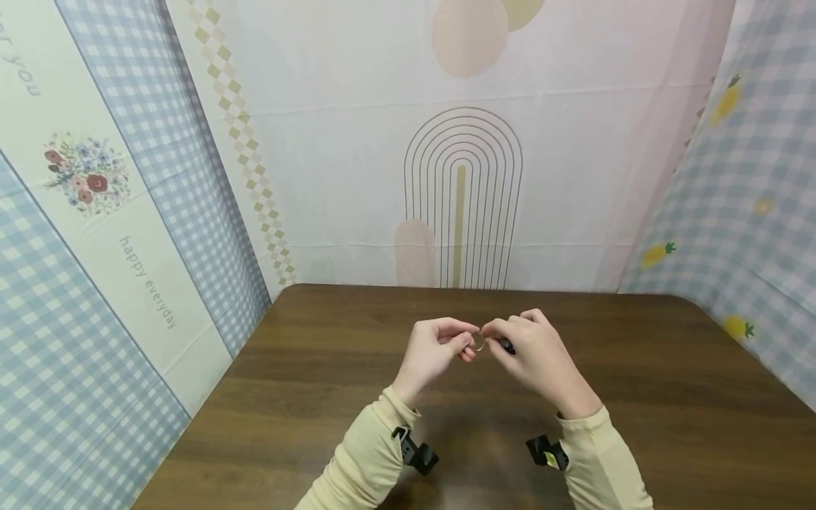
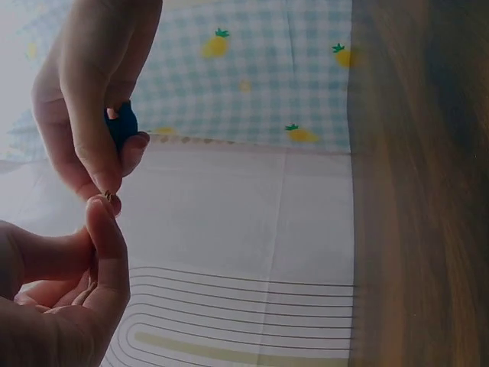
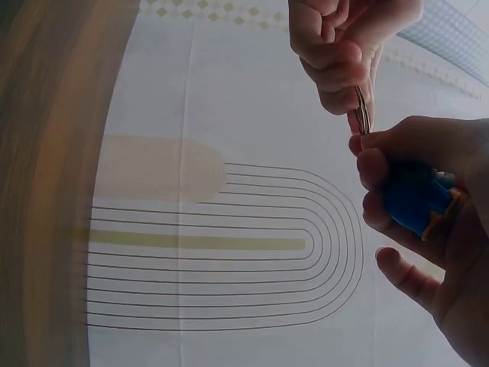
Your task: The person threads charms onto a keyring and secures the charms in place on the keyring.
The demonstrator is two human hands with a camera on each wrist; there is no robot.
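Note:
Above the table, both hands meet at a thin metal key ring (image 1: pixel 479 344). My left hand (image 1: pixel 432 354) pinches one side of it between thumb and fingers. From the opposite side, the right hand (image 1: pixel 535 354) pinches the ring with thumb and forefinger. A small blue figure (image 3: pixel 409 197) with some orange edging sits within the right hand, partly covered by its fingers; its exact kind cannot be made out. In the left wrist view the blue figure (image 2: pixel 124 126) shows behind the right fingers, and only a sliver of the ring (image 2: pixel 109 196) shows between the fingertips.
Beneath the hands lies a brown wooden table (image 1: pixel 306 397). A white patterned cloth (image 1: pixel 331 177) hangs at its far edge, with blue checked cloths (image 1: pixel 57 304) on the left and right. Both sleeves carry a black wrist mount (image 1: pixel 417 453).

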